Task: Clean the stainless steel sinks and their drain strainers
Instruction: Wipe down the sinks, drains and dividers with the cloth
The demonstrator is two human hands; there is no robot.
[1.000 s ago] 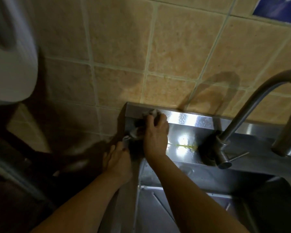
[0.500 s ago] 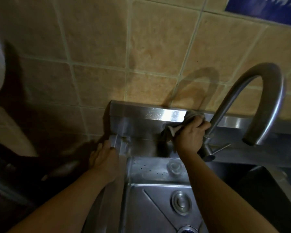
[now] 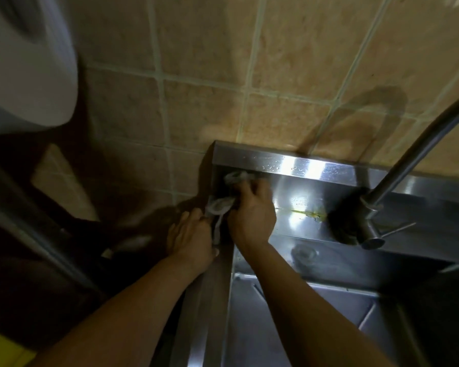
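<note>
A stainless steel sink [image 3: 289, 335] fills the lower right, with a raised back ledge [image 3: 302, 168] against the tiled wall. My right hand [image 3: 252, 215] grips a grey cloth [image 3: 223, 205] and presses it into the sink's back left corner. My left hand [image 3: 191, 237] rests flat, fingers straight, on the sink's left rim beside the cloth. A yellowish stain [image 3: 308, 213] marks the deck between my right hand and the faucet base. No drain strainer is in view.
A curved steel faucet [image 3: 398, 176] with a thin lever rises at the right. Beige wall tiles [image 3: 223, 75] stand behind the sink. A white rounded object [image 3: 24, 62] hangs at the upper left. Left of the sink lies a dark gap.
My right hand has swept the cloth leftward from beside the faucet back to the sink's back left corner. My left hand stays on the left rim. The view has shifted left.
</note>
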